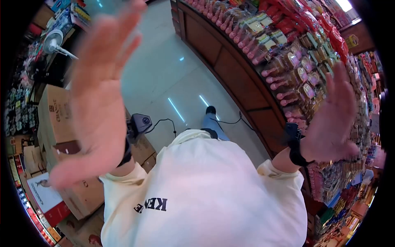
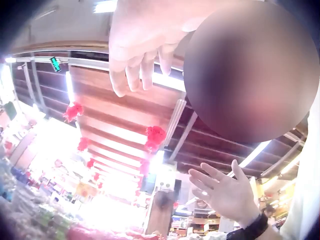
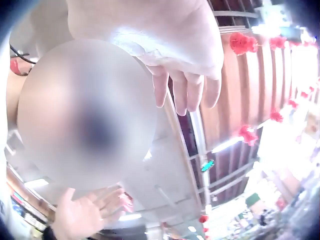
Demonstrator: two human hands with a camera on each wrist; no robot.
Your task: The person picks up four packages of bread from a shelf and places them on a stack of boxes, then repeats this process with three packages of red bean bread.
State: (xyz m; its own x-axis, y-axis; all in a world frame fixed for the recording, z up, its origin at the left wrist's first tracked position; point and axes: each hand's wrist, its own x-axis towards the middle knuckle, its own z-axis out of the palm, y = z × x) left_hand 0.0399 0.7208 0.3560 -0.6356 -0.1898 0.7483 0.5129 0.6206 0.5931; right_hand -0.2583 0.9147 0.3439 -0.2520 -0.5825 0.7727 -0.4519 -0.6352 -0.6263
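Both hands are raised in front of the body, palms showing and holding nothing. In the head view the left hand (image 1: 101,99) is at the left, blurred, its fingers extended upward and thumb out to the side. The right hand (image 1: 332,119) is at the right, fingers up, in front of the packaged goods. The left wrist view shows the left hand (image 2: 150,40) at the top and the right hand (image 2: 225,192) lower right. In the right wrist view, the right hand (image 3: 155,45) is at the top and the left hand (image 3: 85,215) lower left. Each wrist carries a black strap.
A wooden display counter (image 1: 230,70) with rows of bagged goods (image 1: 298,74) curves along the right. Cardboard boxes (image 1: 57,115) and a white fan (image 1: 53,41) are at the left. A cable (image 1: 230,122) crosses the tiled floor (image 1: 160,66). Red decorations (image 2: 155,136) hang from the ceiling.
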